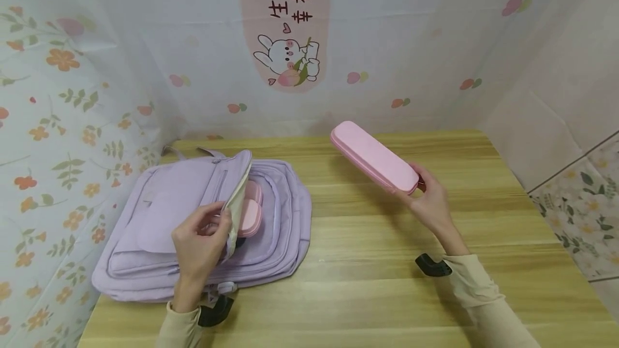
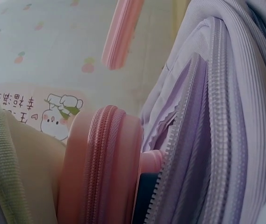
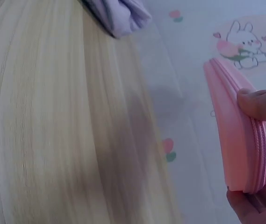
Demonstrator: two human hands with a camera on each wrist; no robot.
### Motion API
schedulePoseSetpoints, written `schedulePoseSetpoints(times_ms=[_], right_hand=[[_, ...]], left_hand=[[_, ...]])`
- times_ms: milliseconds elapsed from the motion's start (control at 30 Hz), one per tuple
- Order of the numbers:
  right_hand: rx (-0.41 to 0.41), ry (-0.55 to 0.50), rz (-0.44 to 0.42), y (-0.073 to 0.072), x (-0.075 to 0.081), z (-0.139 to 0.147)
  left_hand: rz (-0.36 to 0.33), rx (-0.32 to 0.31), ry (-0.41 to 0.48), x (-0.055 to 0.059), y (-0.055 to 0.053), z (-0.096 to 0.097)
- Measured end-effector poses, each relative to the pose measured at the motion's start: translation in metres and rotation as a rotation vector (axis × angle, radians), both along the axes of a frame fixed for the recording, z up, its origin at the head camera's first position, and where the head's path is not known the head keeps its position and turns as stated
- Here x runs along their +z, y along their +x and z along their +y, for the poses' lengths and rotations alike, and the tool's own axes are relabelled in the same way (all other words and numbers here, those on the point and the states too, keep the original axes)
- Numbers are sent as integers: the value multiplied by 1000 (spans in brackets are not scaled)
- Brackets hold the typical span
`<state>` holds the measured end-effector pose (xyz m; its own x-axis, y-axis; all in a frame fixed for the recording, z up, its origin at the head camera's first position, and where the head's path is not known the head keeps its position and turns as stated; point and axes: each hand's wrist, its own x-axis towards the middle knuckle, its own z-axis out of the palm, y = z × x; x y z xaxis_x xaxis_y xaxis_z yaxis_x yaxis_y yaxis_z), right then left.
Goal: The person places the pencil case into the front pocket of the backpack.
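A lilac backpack (image 1: pixel 179 197) lies on the left of the table with its front pocket unzipped. My left hand (image 1: pixel 199 240) pinches the edge of the pocket flap (image 1: pixel 237 192) and lifts it. Inside the opening show pink zipped cases (image 1: pixel 250 217); the left wrist view has one pink case (image 2: pixel 114 168) close up, standing between flap and zipper teeth. My right hand (image 1: pixel 429 200) holds one end of a long pink zippered pencil case (image 1: pixel 372 154) above the table, tilted, thumb on one side and fingers underneath in the right wrist view.
The wood-grain table (image 1: pixel 348 294) ends at a white printed backdrop (image 1: pixel 411 42) with a rabbit drawing. A floral cloth (image 1: pixel 72 176) hangs at the left. Black wrist mounts (image 1: pixel 433 266) sit by both sleeves. A dark item (image 2: pixel 146 196) shows inside the pocket beside the pink case.
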<state>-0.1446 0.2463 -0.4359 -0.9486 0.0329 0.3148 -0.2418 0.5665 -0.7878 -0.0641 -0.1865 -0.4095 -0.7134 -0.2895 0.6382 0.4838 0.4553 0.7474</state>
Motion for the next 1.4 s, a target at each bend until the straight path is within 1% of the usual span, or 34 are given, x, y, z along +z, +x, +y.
schedulePoseSetpoints(times_ms=[267,333,400,500,533,600,700,767,867,1000,1100,1300,1400], right_hand=[[155,-9,17,2,-1,-18],[185,-5,23,1,-1,-22],[215,-2,17,0,-1,-26],[269,2,-11,-3,0,-32],[291,-1,-23,-4,0,-35],[336,-4,-48,-6,0,-39],[388,7,-73,-8,0,-48],[411,20,-84,-9,-1,-54],[435,33,-96,-9,-1,-63],[469,36,-106,-11,1,-74],[492,30,-110,-14,2,-81],[542,-6,-135,-21,2,-95],[572,-26,-157,-25,1,-102]], left_hand=[[12,3,8,0,0,0],[16,4,5,3,0,1],[24,0,4,10,2,4],[40,-4,2,19,6,8],[42,-3,-1,20,6,8],[45,-2,-2,18,4,7],[38,-1,-2,9,1,2],[27,-9,3,4,-1,-1],[3,-26,10,0,-1,-3],[-28,-36,8,0,0,-4],[-33,-37,2,2,-1,-3],[-49,-41,2,4,-1,-2],[-62,-33,4,4,0,-1]])
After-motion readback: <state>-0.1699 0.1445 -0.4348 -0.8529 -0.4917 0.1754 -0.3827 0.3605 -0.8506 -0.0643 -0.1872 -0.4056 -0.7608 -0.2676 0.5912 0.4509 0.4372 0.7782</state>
